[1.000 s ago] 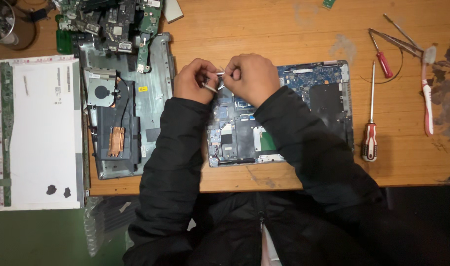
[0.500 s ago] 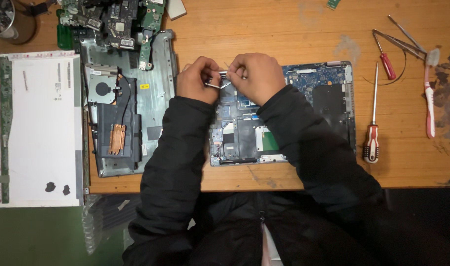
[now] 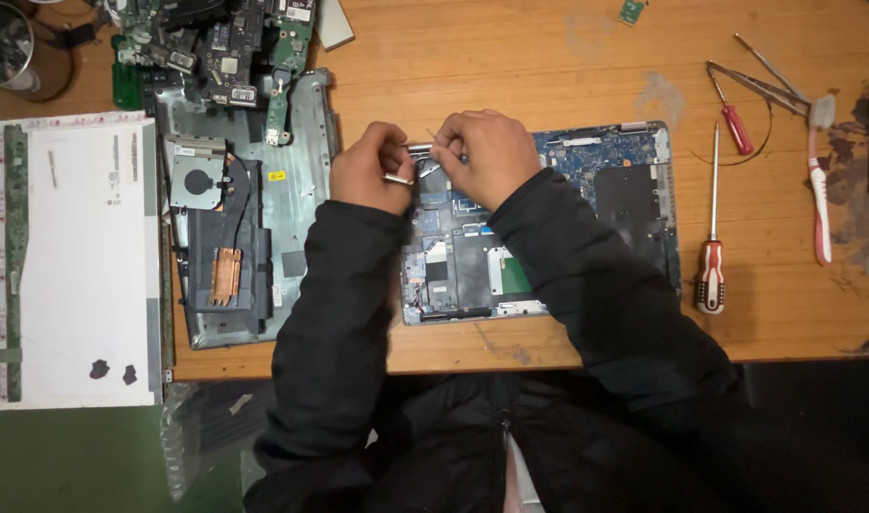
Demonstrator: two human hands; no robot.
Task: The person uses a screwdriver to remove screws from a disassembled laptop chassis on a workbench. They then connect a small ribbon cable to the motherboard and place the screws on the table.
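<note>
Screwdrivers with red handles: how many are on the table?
2. A long screwdriver lies right of the open laptop. A short screwdriver lies further up, near the toothbrush. None seems hidden.

Opened laptop base (image 3: pixel 548 237), lying flat near the front edge of the wooden desk (image 3: pixel 510 66), its long side parallel to that edge. The exposed blue circuit board (image 3: pixel 596 152) occupies the rear portion; dark panels cover the front and right. A small silver metal part (image 3: pixel 417 163), apparently a hinge bracket, sits at the base's rear left corner, partly hidden.
</note>
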